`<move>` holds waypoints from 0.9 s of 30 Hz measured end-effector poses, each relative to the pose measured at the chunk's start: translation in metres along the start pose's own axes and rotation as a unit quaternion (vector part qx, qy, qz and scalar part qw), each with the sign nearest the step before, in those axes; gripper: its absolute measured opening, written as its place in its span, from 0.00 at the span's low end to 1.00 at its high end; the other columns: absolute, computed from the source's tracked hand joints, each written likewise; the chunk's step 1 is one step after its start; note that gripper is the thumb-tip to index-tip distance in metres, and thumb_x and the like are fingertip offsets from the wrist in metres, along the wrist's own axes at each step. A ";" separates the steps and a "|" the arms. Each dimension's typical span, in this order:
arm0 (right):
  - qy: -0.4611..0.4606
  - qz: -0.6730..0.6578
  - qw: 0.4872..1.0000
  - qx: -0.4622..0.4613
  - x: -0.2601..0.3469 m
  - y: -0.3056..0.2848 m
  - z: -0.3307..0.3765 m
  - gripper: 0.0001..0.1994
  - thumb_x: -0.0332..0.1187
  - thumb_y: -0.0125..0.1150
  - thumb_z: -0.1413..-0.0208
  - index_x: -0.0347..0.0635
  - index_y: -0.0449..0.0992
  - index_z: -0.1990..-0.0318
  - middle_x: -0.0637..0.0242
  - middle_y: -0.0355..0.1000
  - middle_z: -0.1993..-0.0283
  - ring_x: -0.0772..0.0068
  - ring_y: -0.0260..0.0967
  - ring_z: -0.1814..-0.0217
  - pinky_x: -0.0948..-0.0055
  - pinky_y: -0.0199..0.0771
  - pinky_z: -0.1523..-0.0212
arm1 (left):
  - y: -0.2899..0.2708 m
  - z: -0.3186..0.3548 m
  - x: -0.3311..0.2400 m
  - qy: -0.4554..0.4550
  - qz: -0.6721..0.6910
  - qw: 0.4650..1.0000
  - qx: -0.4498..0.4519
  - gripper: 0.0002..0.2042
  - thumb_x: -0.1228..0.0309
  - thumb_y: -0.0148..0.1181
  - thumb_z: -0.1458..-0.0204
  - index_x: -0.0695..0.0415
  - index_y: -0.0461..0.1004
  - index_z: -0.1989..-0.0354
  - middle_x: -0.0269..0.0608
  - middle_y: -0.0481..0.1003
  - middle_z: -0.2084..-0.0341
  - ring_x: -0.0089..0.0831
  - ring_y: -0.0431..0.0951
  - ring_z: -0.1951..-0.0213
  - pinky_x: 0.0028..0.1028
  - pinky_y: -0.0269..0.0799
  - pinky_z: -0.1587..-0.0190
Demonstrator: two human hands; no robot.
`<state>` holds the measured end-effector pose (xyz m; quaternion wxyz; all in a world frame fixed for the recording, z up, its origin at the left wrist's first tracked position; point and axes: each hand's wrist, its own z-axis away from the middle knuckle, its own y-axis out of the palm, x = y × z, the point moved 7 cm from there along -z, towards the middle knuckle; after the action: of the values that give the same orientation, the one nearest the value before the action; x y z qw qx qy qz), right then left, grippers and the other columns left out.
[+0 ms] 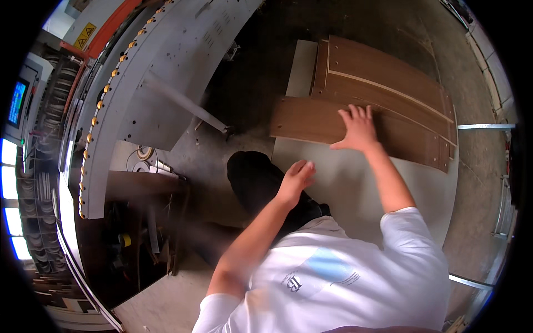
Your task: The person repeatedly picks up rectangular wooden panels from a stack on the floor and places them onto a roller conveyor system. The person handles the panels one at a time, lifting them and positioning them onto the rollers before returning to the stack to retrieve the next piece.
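My right hand (358, 132) is over the top brown wood-grain panel (311, 117), its fingers spread across the face and the thumb by the near edge. Small holes show near this panel's ends, and its left end looks slightly blurred. More brown panels (383, 69) lie beneath and beyond it in an uneven stack. They rest on a large pale board (361, 177). My left hand (297, 180) hangs in the air in front of my dark-trousered leg, fingers loosely bent, with nothing visible in it.
To the left stands a large grey machine (183, 61) with a row of yellow rollers (100, 104) along its edge. A metal bar (189, 105) juts from it. A screen (18, 101) is at the far left. Below the machine is a dark shelf (144, 186) with tape rolls.
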<state>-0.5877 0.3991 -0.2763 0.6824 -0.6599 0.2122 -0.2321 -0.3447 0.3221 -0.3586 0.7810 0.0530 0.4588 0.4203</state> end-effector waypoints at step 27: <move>-0.003 -0.150 0.984 0.092 0.029 0.112 0.099 0.56 0.51 0.85 0.80 0.52 0.62 0.35 0.48 0.51 0.25 0.42 0.46 0.21 0.46 0.44 0.21 | -0.057 0.017 -0.039 0.188 0.174 0.965 0.054 0.10 0.66 0.54 0.33 0.56 0.73 0.49 0.35 0.74 0.71 0.31 0.77 0.65 0.33 0.74 0.52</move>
<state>-0.5017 0.4634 -0.3838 0.6981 -0.6197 0.0864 -0.3481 -0.3058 0.2633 -0.3497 0.5919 0.0943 0.6031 0.5264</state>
